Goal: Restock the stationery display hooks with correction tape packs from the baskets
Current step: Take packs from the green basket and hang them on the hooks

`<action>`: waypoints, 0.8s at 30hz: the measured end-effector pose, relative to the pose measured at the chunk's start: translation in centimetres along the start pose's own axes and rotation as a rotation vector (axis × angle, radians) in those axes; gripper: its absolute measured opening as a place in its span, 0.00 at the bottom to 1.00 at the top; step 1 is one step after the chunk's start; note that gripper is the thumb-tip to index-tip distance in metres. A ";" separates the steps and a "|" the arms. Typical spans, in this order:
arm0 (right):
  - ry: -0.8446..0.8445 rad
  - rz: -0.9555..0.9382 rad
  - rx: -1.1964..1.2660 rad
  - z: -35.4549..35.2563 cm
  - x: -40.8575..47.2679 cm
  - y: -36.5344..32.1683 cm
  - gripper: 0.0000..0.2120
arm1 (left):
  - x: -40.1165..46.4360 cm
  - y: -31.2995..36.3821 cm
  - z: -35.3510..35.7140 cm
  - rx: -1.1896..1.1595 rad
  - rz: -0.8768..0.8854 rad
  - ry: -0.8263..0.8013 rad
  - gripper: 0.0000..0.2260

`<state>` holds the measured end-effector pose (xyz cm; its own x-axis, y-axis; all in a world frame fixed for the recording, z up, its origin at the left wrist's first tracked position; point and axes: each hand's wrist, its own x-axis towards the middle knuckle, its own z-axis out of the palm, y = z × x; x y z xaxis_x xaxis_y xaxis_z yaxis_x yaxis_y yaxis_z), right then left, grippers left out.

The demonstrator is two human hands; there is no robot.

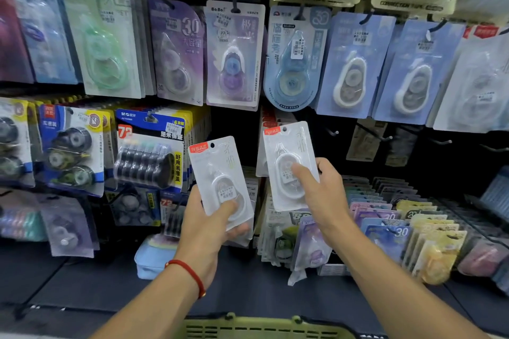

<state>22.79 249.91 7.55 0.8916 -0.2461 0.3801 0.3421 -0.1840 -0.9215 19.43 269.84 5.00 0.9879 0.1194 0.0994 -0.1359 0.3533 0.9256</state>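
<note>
My left hand (205, 224) grips a white correction tape pack (213, 170) with a red corner label, held upright and tilted slightly left. My right hand (321, 195) pinches a second, matching white pack (286, 151), thumb on its front, raised in front of the dark gap in the display. Behind that pack hang more white packs of the same kind. Bare black hooks (384, 137) stick out of the dark panel to the right of it. The rim of a green basket (264, 326) shows at the bottom edge, below my forearms.
Rows of hanging correction tape packs fill the wall: purple (234, 55) and blue (293, 60) ones above, dark multi-packs (150, 151) at left. Upright packs stand in trays (399, 231) at lower right. A pale blue pouch (153, 256) lies on the dark shelf.
</note>
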 end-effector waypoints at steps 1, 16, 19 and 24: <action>0.016 -0.004 -0.013 0.1 0.0 0.1 0.08 | 0.1 0.0 0.0 -0.001 0.003 0.007 0.20; -0.340 -0.080 -0.248 2.4 -1.9 -0.2 0.13 | 0.1 -0.2 0.1 0.044 0.033 -0.218 0.17; -0.263 -0.066 -0.145 2.8 -2.1 0.2 0.09 | 0.1 -0.4 0.5 0.052 0.015 -0.258 0.18; 0.017 -0.035 -0.039 1.8 -1.2 0.4 0.07 | -0.2 -0.9 0.7 0.119 0.006 -0.280 0.24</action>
<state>22.43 251.88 6.59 0.8742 -0.2547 0.4133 0.3604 -0.2299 -0.9040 19.37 268.86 4.36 0.9716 -0.1455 0.1865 -0.1482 0.2398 0.9594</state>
